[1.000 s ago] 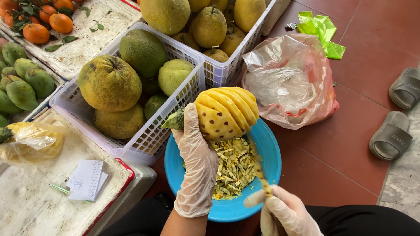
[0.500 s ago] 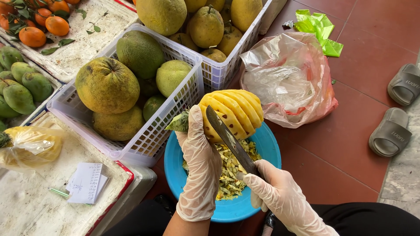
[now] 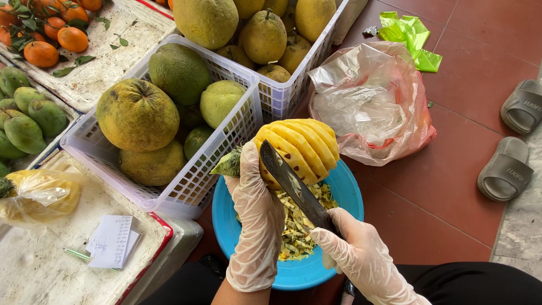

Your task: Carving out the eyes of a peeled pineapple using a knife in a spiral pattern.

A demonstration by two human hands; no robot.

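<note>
Peeled pineapple (image 3: 302,147) held above blue bowl (image 3: 344,186), just past fingertips of left hand (image 3: 257,226) at 12 o'clock. Left hand gloved, reaching up from 6 o'clock, fingers wrapped tight round fruit's crown end, wrist straight. Right hand (image 3: 361,260) gloved, at 5 o'clock from fruit, fist closed on knife (image 3: 293,183) handle; blade slants toward 11 o'clock, edge lying against fruit's near side. Peel scraps (image 3: 299,226) in bowl beneath. White basket (image 3: 192,181) of pomelos at 9 o'clock.
</note>
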